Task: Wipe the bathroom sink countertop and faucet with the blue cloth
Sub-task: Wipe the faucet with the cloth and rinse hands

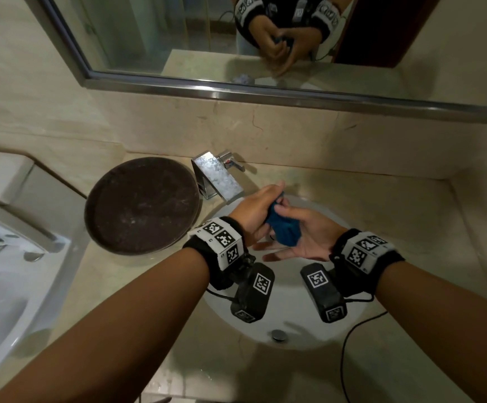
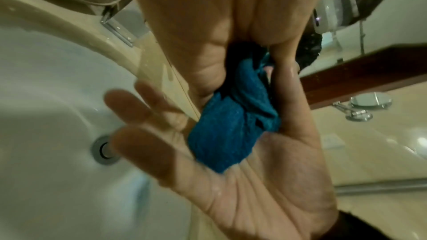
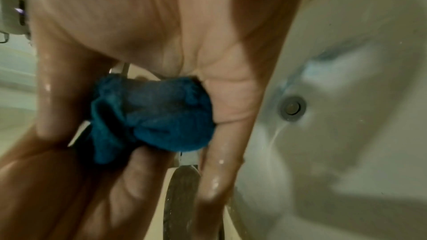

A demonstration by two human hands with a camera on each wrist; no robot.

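Observation:
The blue cloth [image 1: 284, 231] [image 2: 221, 134] [image 3: 161, 116] is bunched into a wad over the white sink basin [image 1: 287, 301]. My left hand [image 1: 259, 207] [image 2: 196, 25] grips its upper end in curled fingers. Under the wad lies my right hand [image 1: 303, 237] [image 2: 254, 189], palm up with straight fingers and the thumb resting along the cloth. The chrome faucet [image 1: 219, 177] stands just behind the hands, untouched. Beige stone countertop [image 1: 396, 216] surrounds the basin, with water drops near the front edge. Both hands look wet.
A dark round tray [image 1: 141, 205] sits on the counter left of the faucet. A white toilet [image 1: 0, 257] is at the far left. The mirror [image 1: 207, 33] runs along the back wall. The drain [image 1: 278, 335] [image 3: 293, 106] is at the basin's near side. A black cable [image 1: 349, 338] trails on the right.

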